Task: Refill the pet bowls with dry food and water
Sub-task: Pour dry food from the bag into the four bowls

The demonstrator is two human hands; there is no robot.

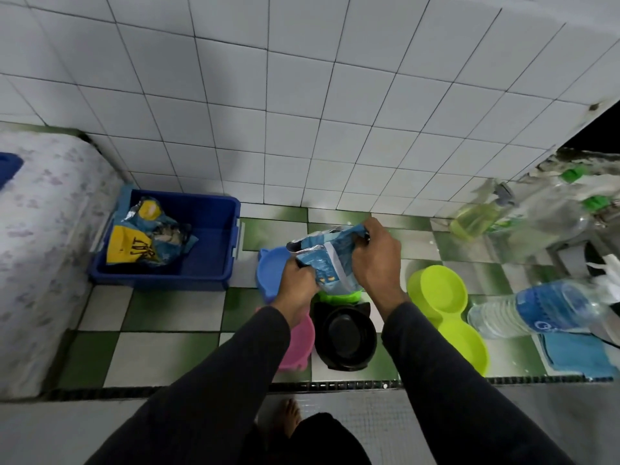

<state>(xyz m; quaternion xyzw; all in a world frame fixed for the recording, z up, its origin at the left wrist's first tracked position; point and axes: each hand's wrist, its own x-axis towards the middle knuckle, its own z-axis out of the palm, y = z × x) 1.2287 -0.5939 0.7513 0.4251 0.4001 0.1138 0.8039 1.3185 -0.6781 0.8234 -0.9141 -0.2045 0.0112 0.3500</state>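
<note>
A blue and silver food bag (330, 260) is held above the bowls by both hands. My left hand (297, 283) grips its lower left edge, and my right hand (377, 260) grips its top right part. Under the bag lie a blue bowl (271, 266) and a small green bowl (340, 297), which is mostly hidden. Nearer me stand a black bowl (345, 337) and a pink bowl (298, 344), partly covered by my left sleeve. A lime double bowl (446, 310) lies to the right. A water bottle (536, 310) lies on its side further right.
A blue tub (208, 263) with another food bag (144, 239) stands at the left beside a patterned cover (40, 250). Plastic bottles (523, 213) crowd the far right corner. A blue cloth (577, 355) lies under the water bottle. A tiled wall rises behind.
</note>
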